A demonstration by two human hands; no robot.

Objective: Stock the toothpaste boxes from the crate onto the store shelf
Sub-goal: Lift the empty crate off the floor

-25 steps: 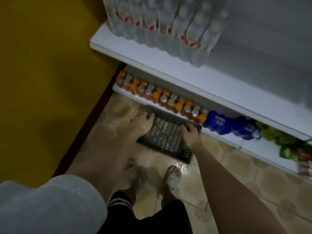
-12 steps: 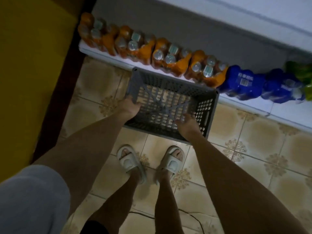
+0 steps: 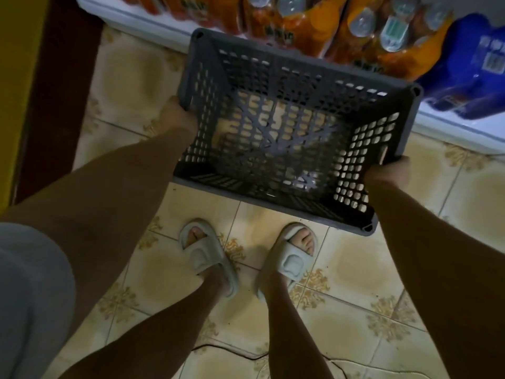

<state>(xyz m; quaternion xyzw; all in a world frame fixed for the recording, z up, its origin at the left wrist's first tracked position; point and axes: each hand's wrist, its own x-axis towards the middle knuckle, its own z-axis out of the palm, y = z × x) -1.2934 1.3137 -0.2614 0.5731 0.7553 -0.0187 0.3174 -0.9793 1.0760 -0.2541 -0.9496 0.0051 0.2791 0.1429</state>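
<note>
Grey perforated crate (image 3: pixel 287 132) held up above the tiled floor (image 3: pixel 355 274), in front of the white bottom shelf (image 3: pixel 153 19). Floor tiles show through the holes in its base; no boxes visible inside.

Left hand (image 3: pixel 179 116) grips the crate's left short wall near the far-left corner, fingers curled over the rim, fingertips hidden inside. Right hand (image 3: pixel 388 173) grips the right short wall at the slot handle, fingers wrapped under the rim, only knuckles showing. Both arms stretch down from the bottom edge of the view.

The crate's far long edge sits just over the shelf's front edge. On the shelf: shrink-wrapped orange drink bottle packs (image 3: pixel 355 31) directly behind the crate, a blue wrapped pack (image 3: pixel 470 69) toward the shelf's right end.

Two feet in pale slides (image 3: pixel 207 258) stand on the floor below the crate's near edge. Thin dark cable (image 3: pixel 235 354) lies on the tiles nearer the bottom. Grey sleeve (image 3: pixel 30 296) at lower left. Yellow wall (image 3: pixel 19 77) along the left.
</note>
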